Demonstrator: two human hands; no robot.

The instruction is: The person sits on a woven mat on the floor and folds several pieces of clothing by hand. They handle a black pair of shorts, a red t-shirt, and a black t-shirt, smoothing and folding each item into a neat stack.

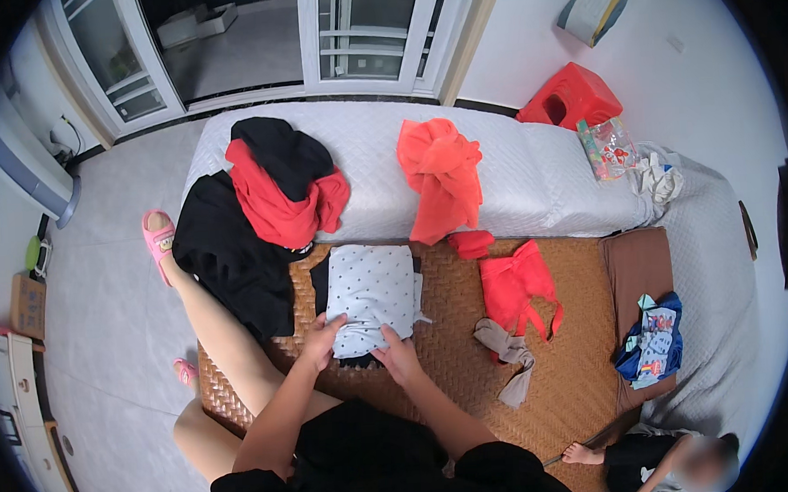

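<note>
A folded white garment with small dark dots [371, 287] lies in front of me on top of dark folded cloth. My left hand [324, 340] grips its near left edge, thumb on top. At the near right edge, my right hand [397, 354] holds the same garment, its thumb pressed on the cloth. Black clothing [230, 255] lies just left of the pile. A red and black garment [288, 185] is bunched beyond it. Right of the pile lie a red strappy garment [516, 284] and a grey-brown cloth strip [513, 364].
The woven mat [444, 359] meets a long padded seat [524, 168] carrying a crumpled coral cloth [435, 177]. A red plastic stool [571, 96] lies tipped at the back right. Blue patterned clothes [653, 344] rest on a brown cushion [631, 269]. A person [664, 463] sits at the lower right.
</note>
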